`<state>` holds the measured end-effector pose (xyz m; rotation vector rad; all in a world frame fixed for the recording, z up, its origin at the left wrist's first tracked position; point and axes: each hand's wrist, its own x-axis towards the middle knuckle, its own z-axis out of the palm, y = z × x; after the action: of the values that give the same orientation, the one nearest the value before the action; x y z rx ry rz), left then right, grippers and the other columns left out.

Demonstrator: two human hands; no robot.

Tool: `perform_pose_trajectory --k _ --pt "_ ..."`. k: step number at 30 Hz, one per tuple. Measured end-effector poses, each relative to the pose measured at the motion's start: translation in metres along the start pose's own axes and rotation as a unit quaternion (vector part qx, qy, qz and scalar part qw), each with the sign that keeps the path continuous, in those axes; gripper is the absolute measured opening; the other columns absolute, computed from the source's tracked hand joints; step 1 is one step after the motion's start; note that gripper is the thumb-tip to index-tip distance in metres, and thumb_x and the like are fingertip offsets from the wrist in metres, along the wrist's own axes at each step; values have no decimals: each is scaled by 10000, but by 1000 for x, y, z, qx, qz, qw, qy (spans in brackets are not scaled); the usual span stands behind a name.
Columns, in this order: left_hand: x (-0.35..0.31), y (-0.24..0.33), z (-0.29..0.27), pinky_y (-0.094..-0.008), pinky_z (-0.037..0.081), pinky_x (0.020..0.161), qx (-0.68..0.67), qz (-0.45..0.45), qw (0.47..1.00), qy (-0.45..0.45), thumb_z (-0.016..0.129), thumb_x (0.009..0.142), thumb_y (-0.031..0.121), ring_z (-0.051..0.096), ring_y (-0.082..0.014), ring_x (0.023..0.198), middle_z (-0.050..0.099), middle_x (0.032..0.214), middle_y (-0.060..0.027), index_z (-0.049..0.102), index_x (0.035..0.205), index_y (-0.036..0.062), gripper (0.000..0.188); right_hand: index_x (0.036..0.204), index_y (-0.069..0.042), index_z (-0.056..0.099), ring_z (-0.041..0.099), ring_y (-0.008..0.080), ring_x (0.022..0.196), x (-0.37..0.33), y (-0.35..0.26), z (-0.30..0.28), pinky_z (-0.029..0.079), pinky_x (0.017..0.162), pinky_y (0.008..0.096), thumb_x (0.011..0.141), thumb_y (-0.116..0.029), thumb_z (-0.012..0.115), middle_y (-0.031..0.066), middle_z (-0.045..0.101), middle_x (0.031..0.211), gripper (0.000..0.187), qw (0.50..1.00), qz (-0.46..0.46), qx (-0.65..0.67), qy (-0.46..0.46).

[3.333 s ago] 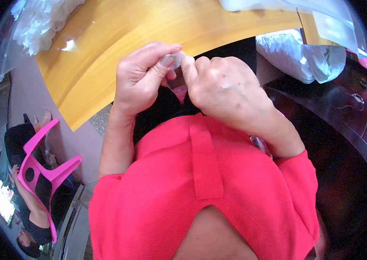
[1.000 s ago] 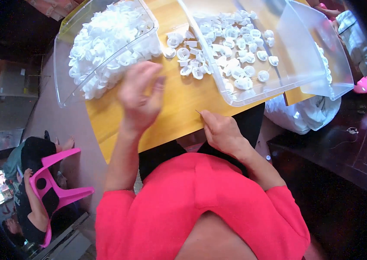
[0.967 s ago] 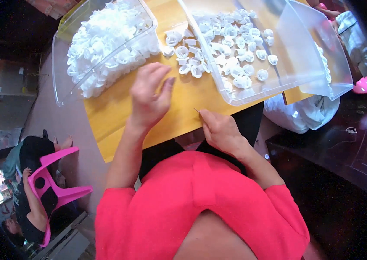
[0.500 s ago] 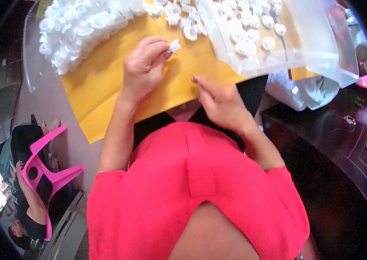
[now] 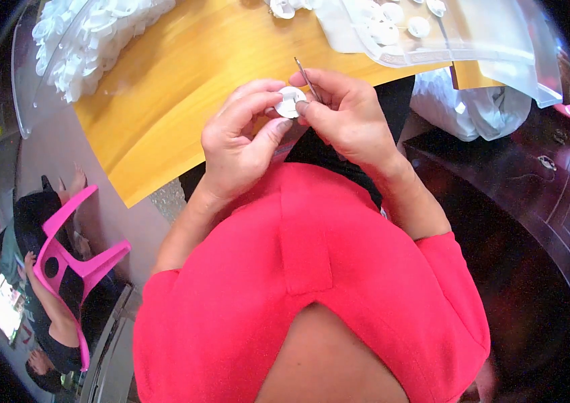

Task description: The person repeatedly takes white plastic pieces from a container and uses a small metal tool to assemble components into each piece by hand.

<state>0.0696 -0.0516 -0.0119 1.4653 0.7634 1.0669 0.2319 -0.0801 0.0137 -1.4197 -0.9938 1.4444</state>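
Observation:
Over the near edge of the yellow tabletop [image 5: 164, 111], my hands meet in front of my chest. My left hand [image 5: 239, 138] is closed, pinching a small round white piece [image 5: 290, 101] between thumb and fingers. A slim metal tool with a narrow tip [image 5: 305, 75] stands out of my closed right hand [image 5: 355, 121], pointing up and away. The right thumb touches the white piece's right edge. What the piece is made of cannot be made out, and the tool's lower end is hidden in my fingers.
A heap of white pieces [image 5: 90, 40] lies at the far left beside a clear plastic rim [image 5: 23, 101]. A clear plastic tray [image 5: 426, 57] at the far right holds similar round pieces. White plastic bags [image 5: 466, 111] hang beyond the table. A person sits on a pink chair [image 5: 63, 252] at left.
My hands have come together, the left moving right and nearer, the right moving up to the white piece. The metal tool now shows in my right hand. The table view has shifted upward.

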Motion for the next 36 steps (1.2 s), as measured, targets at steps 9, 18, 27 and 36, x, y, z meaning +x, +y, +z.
perform_pose_trajectory --k 9,18,27,36 --pt "10 4 -13 -238 490 771 -150 -237 959 -50 609 860 47 606 -116 856 653 948 -69 611 1059 -46 219 983 5 601 620 142 665 -5 -1 -2 485 612 266 780 -16 570 107 631 743 206 952 -169 -255 27" --pt "28 1 -41 -249 518 752 -164 -283 923 -202 635 841 58 625 -121 831 658 941 -72 601 1084 -30 260 811 -4 597 610 360 666 -5 -2 3 490 588 417 763 -49 536 189 589 692 90 923 -258 -285 19" --pt "15 -15 -49 -267 535 754 -276 -200 936 -91 682 790 24 627 -179 894 628 1035 -120 523 1199 -35 443 1100 30 590 649 214 662 -3 6 5 509 605 296 797 41 551 135 630 727 306 908 -277 -312 44" --pt "-3 -27 -53 -297 505 861 -316 -121 939 -57 624 808 -47 617 -200 960 624 1065 -138 575 1146 -37 341 1182 30 517 597 305 597 -8 15 14 475 534 367 735 76 565 158 567 687 452 857 -298 -411 -82"
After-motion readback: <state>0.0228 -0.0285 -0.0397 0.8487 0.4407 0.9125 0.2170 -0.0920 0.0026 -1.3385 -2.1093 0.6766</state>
